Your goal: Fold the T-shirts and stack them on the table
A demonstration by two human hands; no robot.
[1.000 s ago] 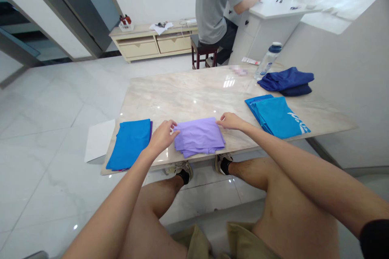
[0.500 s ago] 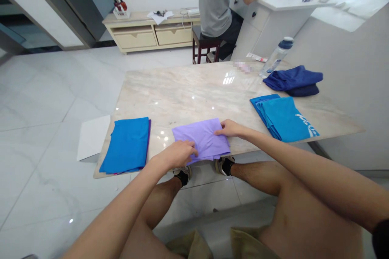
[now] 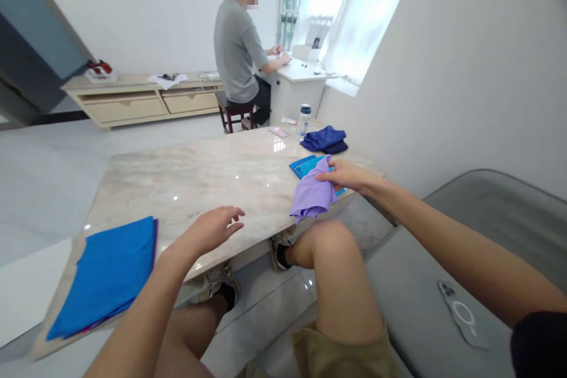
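Note:
A folded purple cloth (image 3: 311,195) hangs from my right hand (image 3: 343,176), pinched at its upper right corner. It is lifted at the table's right front edge and partly hides a folded light-blue cloth (image 3: 305,166). My left hand (image 3: 217,225) is empty above the front of the table, fingers apart. To its left lies a flat folded stack of blue cloth (image 3: 110,271), with a purple layer showing along its edge. Behind the light-blue cloth sits a crumpled dark-blue cloth (image 3: 325,139).
The marble-topped table (image 3: 190,174) carries a clear water bottle (image 3: 303,121) at its far right. A phone (image 3: 463,314) lies on the grey sofa (image 3: 411,283) to my right. Beyond the table a person (image 3: 237,50) sits on a stool at a white desk (image 3: 301,71); a low cabinet (image 3: 128,109) stands behind.
My right hand has lifted the purple cloth off the table and carried it right, in front of the light-blue cloth. My left hand has let go of it. The view has turned right.

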